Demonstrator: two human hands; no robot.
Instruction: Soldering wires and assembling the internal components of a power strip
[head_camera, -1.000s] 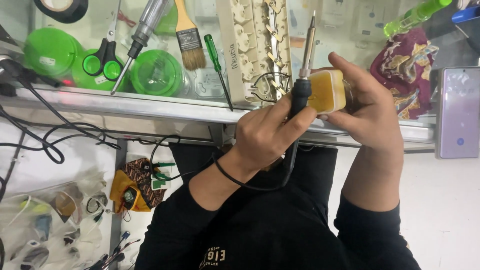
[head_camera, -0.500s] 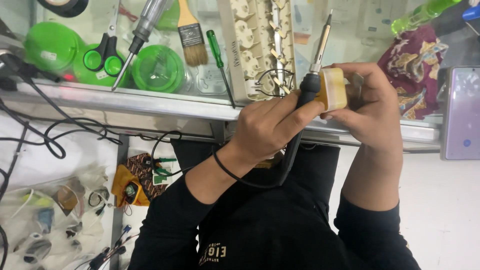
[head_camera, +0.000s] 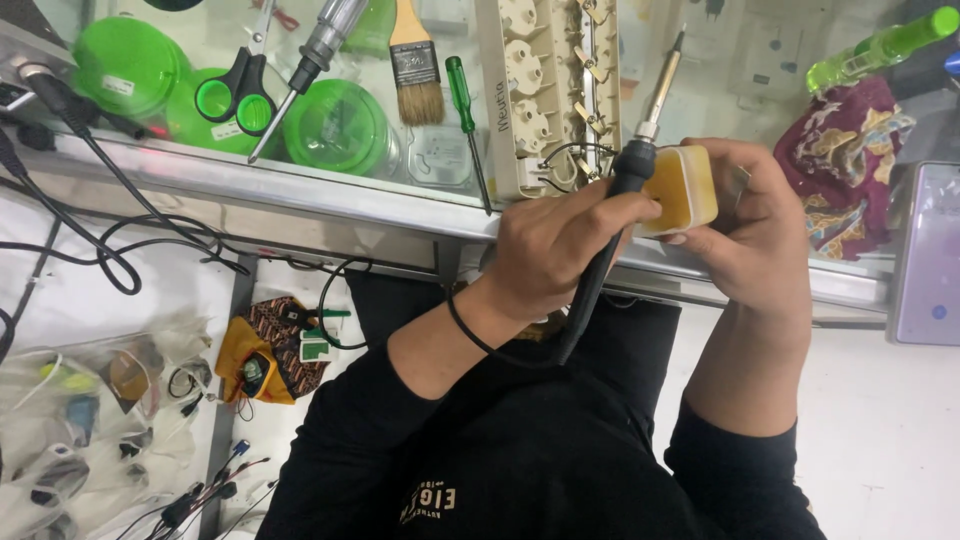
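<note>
flux tub half behind fingers

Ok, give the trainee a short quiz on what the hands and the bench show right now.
1. True or false: the left hand grips the soldering iron by its dark handle.
2. What lies between the paintbrush and the opened power strip? A) scissors B) green screwdriver C) spray bottle
3. Fill in: the right hand has its fingers around a small ____ tub.

Key: 1 true; 2 B; 3 yellow.
</note>
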